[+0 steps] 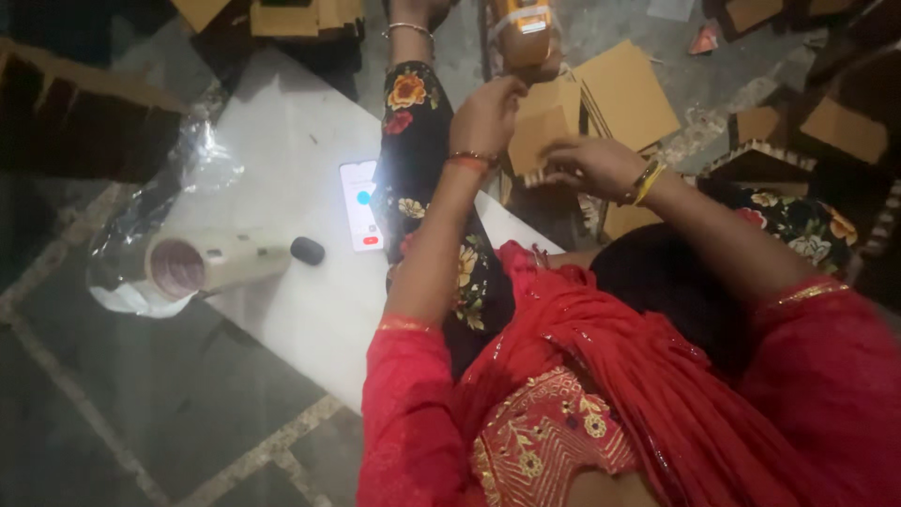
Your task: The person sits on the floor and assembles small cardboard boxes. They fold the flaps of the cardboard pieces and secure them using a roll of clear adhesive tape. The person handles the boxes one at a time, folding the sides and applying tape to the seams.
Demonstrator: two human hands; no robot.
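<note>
Nearest the camera: red embroidered garment [601,413] fills the lower right, both forearms reaching up and away from it.

Left of the body, a white board [310,282] lies flat on the grey stone floor [141,413]. On this surface: a tape dispenser [211,263] on its side, roll end facing left, partly on crumpled clear plastic [169,188]. Just right of it, a small black oval object [307,250]. Further right, a phone [360,205] lies face up, screen lit, its right edge hidden under a black floral-print cloth [418,188] that runs across the board.

Mid distance: left hand [485,117], orange bangle at the wrist, fingers closed on the top left edge of a small flat cardboard piece [542,127]. Right hand [593,165], yellow bangles at the wrist, fingers pinching the lower right edge of the same piece. The cardboard piece is held off the floor between both hands, above the person's lap, just right of the board.

Behind the hands: a fanned stack of cardboard sheets [629,89], touching or just beyond the held piece; cannot tell which.

Farthest: an orange bottle-like package [523,33] at top centre. Another person's arm [411,23] with a thin bangle at the top edge. More cardboard pieces [845,127] scattered at right, dim.
</note>
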